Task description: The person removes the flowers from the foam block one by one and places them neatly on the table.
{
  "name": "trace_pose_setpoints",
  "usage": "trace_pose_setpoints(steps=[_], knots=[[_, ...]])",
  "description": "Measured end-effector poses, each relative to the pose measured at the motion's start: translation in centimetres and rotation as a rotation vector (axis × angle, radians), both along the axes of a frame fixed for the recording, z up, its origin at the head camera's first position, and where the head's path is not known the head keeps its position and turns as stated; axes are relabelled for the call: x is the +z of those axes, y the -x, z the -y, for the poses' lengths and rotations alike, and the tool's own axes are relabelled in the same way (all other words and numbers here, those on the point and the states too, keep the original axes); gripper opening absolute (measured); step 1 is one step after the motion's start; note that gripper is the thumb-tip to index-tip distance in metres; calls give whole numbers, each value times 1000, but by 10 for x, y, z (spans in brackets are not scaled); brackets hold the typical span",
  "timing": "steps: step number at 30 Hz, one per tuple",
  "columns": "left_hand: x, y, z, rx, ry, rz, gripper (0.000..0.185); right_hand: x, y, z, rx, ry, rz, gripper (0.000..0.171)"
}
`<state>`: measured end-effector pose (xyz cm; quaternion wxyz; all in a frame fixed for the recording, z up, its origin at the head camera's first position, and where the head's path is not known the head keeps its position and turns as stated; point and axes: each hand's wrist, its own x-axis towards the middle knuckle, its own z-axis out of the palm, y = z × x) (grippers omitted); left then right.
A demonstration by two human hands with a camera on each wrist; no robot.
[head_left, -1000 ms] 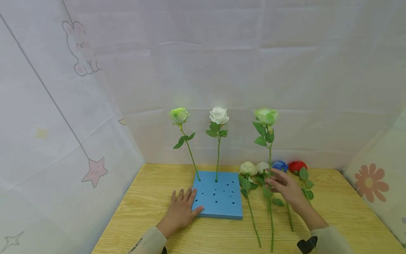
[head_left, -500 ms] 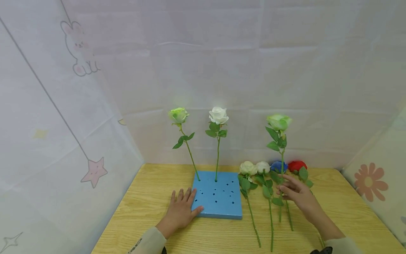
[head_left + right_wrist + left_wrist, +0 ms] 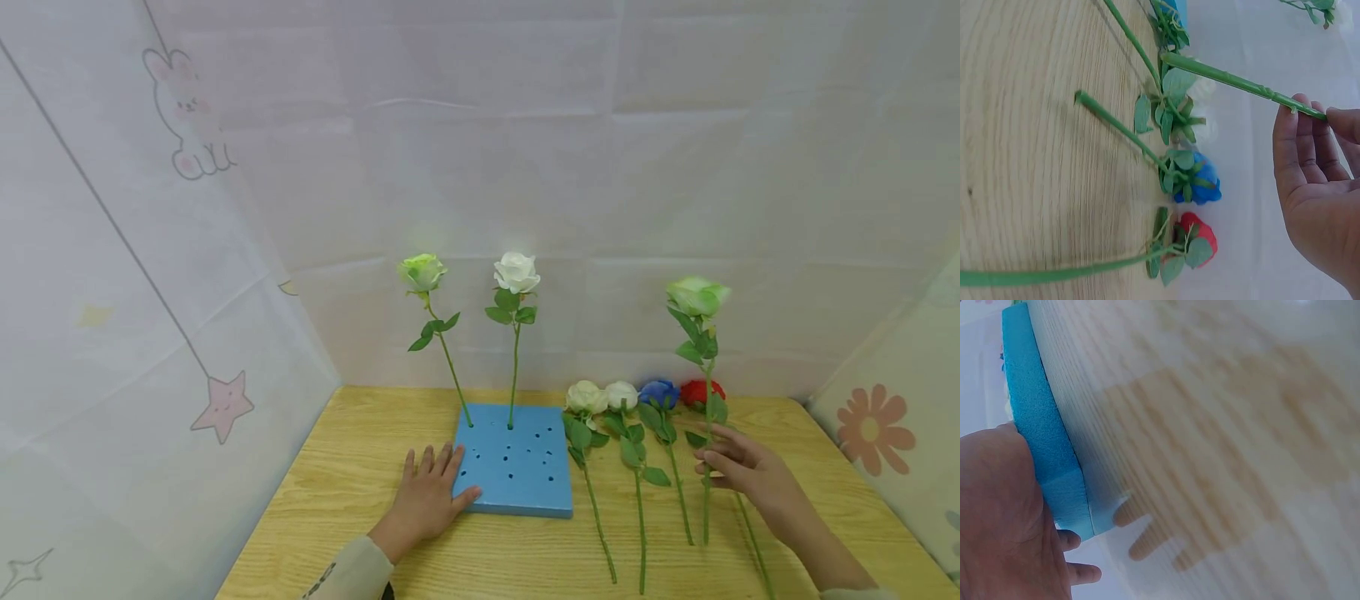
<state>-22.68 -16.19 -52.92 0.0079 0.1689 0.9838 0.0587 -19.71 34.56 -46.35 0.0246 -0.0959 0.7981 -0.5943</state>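
My right hand (image 3: 750,471) pinches the stem of a light green rose (image 3: 697,297) between thumb and fingertips, holding it upright in front of the red rose (image 3: 702,392). In the right wrist view the stem's cut end points away from the fingers. My left hand (image 3: 427,496) lies with fingers spread at the left edge of a blue foam board (image 3: 525,496), thumb on its top near the front corner. Two roses stand in holes along the board's back: a green rose (image 3: 422,272), leaning left, and a white rose (image 3: 517,273), nearly upright.
Right of the board, several roses lie on the wooden table (image 3: 360,433), stems toward me: a cream rose (image 3: 587,397), a white one (image 3: 621,395), a blue rose (image 3: 659,393) and the red one. A white printed cloth (image 3: 480,150) hangs behind the table.
My right hand has moved right with the green rose, from over the lying white rose past the blue one to the red one. The left hand stays on the board.
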Motion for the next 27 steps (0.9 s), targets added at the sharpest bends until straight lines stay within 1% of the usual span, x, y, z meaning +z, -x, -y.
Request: trace_pose_setpoints(steps=[4, 9, 13, 17, 22, 27], knots=[[-1, 0, 0, -2, -4, -11, 86, 0, -5, -12, -1, -10, 23, 66], [-5, 2, 1, -14, -16, -31, 86, 0, -11, -26, -26, -25, 58, 63], [-4, 3, 1, -8, -8, -13, 86, 0, -15, -37, -21, -51, 67, 61], [-2, 3, 0, -2, 1, -3, 86, 1, -20, -48, -3, -49, 77, 54], [-2, 3, 0, -3, 4, -11, 87, -2, -24, -62, 5, -43, 122, 43], [-3, 3, 0, 0, 2, -4, 87, -7, -26, -74, -1, -74, 163, 41]])
